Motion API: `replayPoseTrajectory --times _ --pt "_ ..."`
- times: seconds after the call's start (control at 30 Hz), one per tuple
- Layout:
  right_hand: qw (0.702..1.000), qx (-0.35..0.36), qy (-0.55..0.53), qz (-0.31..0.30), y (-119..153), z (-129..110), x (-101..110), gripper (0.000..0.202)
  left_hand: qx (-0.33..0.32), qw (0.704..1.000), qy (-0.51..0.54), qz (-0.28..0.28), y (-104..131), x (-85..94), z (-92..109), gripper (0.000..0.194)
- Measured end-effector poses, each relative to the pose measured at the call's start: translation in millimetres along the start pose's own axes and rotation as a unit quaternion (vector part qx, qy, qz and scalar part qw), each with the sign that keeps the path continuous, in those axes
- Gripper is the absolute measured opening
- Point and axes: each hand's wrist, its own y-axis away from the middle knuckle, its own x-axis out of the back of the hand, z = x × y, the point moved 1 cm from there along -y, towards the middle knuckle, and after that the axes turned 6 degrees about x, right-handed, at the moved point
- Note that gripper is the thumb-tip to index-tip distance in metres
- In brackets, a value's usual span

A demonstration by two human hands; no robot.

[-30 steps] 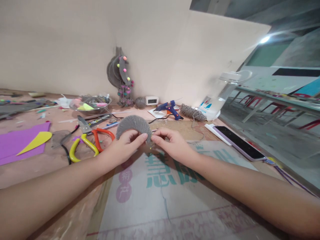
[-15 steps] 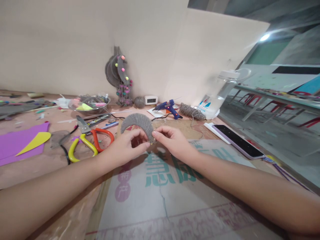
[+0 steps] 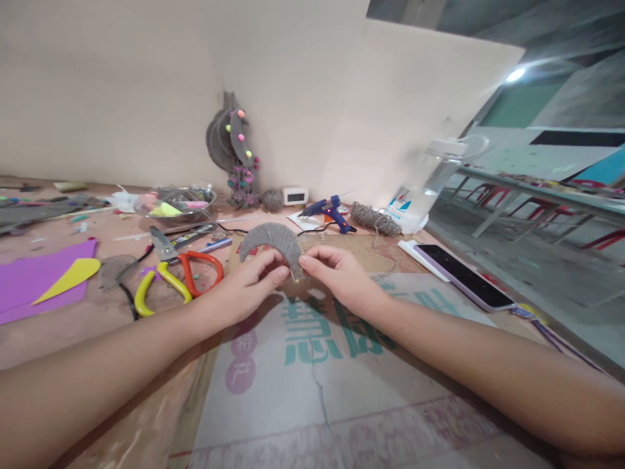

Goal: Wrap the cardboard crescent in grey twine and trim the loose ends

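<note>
A grey yarn-wrapped crescent [image 3: 273,238] is held up above a printed plastic sheet [image 3: 273,404], its curve upward. My left hand [image 3: 254,280] is closed on its lower inner side, thumb and fingers bent together. At the crescent's right tip, my right hand [image 3: 339,273] pinches the end between thumb and forefinger. A small yellowish spot shows at that tip. Beyond the hands lie a blue glue gun [image 3: 331,212], a grey yarn ball [image 3: 272,200] and a loose grey yarn skein [image 3: 375,219].
Scissors [image 3: 163,286] with yellow and red handles, purple sheets [image 3: 29,280] and a filled bowl [image 3: 176,212] are at left. A phone [image 3: 466,277] and bottle [image 3: 415,189] stand or lie at right. A pompom-trimmed grey hanging piece [image 3: 232,146] is against the wall.
The crescent has shifted slightly right and tilted. My left thumb has drawn back a little from its right tip; my right hand has barely moved.
</note>
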Motion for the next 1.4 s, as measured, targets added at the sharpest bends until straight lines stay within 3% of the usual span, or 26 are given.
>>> replayPoseTrajectory --times 0.17,0.37,0.63,0.87,1.3,1.4 --pt "1.0 -0.006 0.001 -0.028 1.8 1.3 -3.7 0.026 0.089 0.994 0.036 0.056 0.0 0.0 0.5 0.035" --pt "0.998 0.013 0.051 -0.046 0.9 4.0 -4.2 0.026 0.08 0.994 -0.03 0.073 -1.8 2.1 5.9 0.036" --pt "0.996 0.044 0.077 0.006 -1.1 6.0 0.4 0.027 0.091 0.993 -0.006 0.079 -2.7 1.7 3.6 0.035" --pt "0.999 0.014 0.034 -0.011 0.6 5.0 -3.3 0.02 0.091 0.993 0.013 0.074 -2.3 1.4 3.8 0.036" --pt "0.993 0.067 0.101 -0.01 0.2 3.3 -1.7 0.019 0.103 0.991 0.018 0.086 -2.4 1.8 2.9 0.036" --pt "0.999 0.018 0.041 -0.024 1.2 3.8 -3.7 0.02 0.105 0.99 0.028 0.085 -3.6 1.4 1.6 0.035"
